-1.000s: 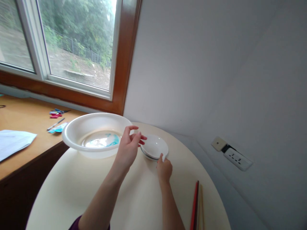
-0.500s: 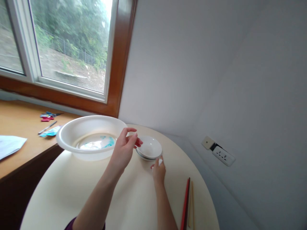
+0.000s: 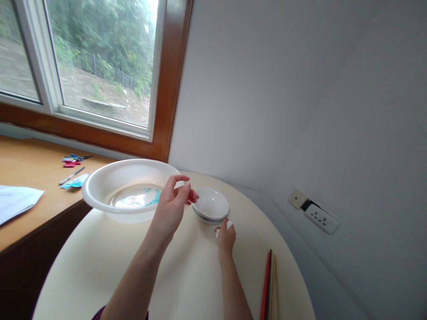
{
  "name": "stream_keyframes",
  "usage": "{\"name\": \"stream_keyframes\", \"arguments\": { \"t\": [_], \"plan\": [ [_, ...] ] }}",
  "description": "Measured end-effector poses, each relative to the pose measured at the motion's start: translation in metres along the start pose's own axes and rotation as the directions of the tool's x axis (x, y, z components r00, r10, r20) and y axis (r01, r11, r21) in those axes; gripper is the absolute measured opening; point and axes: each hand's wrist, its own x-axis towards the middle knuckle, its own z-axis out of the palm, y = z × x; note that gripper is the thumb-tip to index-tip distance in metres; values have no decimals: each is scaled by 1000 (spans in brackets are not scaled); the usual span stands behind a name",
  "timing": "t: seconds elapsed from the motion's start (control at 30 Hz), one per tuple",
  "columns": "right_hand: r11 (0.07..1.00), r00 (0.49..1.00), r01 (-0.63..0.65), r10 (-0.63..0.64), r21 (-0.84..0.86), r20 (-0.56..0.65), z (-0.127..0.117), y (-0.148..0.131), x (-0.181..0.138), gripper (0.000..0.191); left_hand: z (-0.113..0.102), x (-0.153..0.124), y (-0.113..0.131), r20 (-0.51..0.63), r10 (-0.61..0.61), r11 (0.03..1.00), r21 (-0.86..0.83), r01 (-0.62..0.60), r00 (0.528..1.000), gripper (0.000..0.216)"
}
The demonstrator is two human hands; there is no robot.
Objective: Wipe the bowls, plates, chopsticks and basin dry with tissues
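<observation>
A short stack of small white dishes (image 3: pixel 211 205) sits on a round cream table (image 3: pixel 187 271). My left hand (image 3: pixel 171 206) hovers just left of the stack, fingers curled with the tips touching the rim of the top dish. My right hand (image 3: pixel 226 235) rests on the table just in front of the stack, fingers closed around a small white thing I cannot name. A large white basin (image 3: pixel 128 189) with a blue smear of liquid stands to the left, half over the table's back edge.
Red and pale chopsticks (image 3: pixel 269 284) lie at the table's right front. A wooden sill (image 3: pixel 30 186) on the left holds paper (image 3: pixel 15 200), a pen (image 3: pixel 70 176) and small coloured bits. A wall socket (image 3: pixel 320 218) is on the right wall.
My right hand has drawn back a little from the dishes' rim onto the table. My left hand has stayed by the rim. The view shifted slightly.
</observation>
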Motion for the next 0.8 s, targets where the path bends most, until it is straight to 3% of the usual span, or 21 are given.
{"name": "stream_keyframes", "arguments": {
  "t": [0.1, 0.2, 0.5, 0.8],
  "plan": [
    [998, 998, -57, 57, 12, 4, -3, 5, 3, 19, 0, 0, 0, -2, 6, 1000, 4, -6, 1000, 28],
    [992, 991, -108, 101, 71, 90, 0, 7, 3, 13, 1, -1, 1, 6, 6, 1000, 2, -6, 1000, 27],
    [926, 936, -229, 125, 301, 329, 15, -1, -7, 14, 3, -3, 4, 23, 7, 1000, -9, -7, 1000, 25],
    [752, 839, -436, 141, 494, 525, 55, -18, -3, 33, 5, -2, -1, 42, 28, 999, 13, -29, 999, 28]
  ]
}}
